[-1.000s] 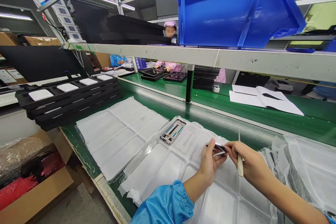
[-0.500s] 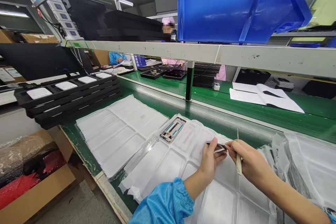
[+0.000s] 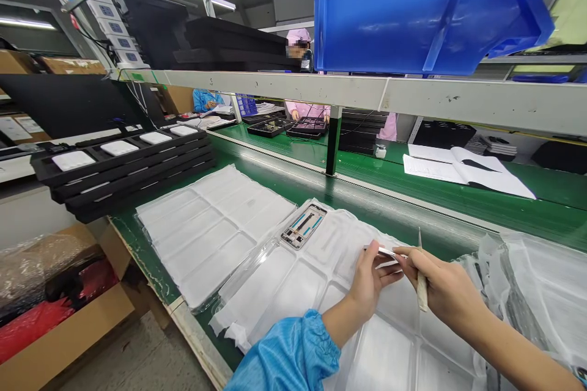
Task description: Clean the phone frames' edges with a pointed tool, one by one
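From my seat at the far end of this head camera, I read the bench left to right. At the lower left, a cardboard box holds dark and red wrapping. Above it, a black foam tray carries white rectangular pieces in a row. Next come stacked clear plastic trays, their moulded pockets lined with soft white sheet, lying on a green bench top. A phone mid-frame, with blue strips and bare metal cut-outs, sits on a second clear tray. My working focus is further right. The left hand, coming out of a blue cuff, pinches a thin dark strip between thumb and fingers, with a white film tab showing below it. The strip's long axis runs roughly across the view, and its right end points at the right hand, which sits just beside it and is the nearer of the two to that end. That hand is closed around a slim pointed tool with a pale handle, held nearly upright. Farther right lies a crumpled, glossy plastic-wrapped stack.
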The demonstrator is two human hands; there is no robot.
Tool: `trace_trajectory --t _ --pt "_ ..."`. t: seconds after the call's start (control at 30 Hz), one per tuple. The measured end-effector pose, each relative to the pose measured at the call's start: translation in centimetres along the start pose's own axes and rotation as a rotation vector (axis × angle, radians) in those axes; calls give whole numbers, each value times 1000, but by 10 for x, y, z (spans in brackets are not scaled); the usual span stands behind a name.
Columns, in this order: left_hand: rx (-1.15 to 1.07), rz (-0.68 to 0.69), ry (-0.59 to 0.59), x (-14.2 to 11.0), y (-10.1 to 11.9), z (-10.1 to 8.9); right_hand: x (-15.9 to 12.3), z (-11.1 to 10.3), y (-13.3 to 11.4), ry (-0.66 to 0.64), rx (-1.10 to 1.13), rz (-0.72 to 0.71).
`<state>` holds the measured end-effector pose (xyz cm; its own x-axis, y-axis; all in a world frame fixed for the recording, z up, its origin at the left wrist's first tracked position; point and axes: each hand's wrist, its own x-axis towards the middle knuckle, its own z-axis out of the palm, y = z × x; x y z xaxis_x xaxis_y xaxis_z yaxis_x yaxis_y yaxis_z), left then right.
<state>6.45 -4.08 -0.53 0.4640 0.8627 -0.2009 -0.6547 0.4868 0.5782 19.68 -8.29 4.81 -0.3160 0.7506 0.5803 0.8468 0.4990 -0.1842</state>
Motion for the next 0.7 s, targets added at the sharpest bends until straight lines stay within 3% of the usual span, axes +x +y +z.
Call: trace_trajectory --t 0.17,0.37,0.7 --pt "7 -4 -21 1 -1 -2 9 -7 -9 -25 392 290" --pt "-31 -20 43 0 2 0 10 -13 -7 -77 577 652" --pt "-32 -27 55 1 1 -1 13 -10 -6 -148 688 769"
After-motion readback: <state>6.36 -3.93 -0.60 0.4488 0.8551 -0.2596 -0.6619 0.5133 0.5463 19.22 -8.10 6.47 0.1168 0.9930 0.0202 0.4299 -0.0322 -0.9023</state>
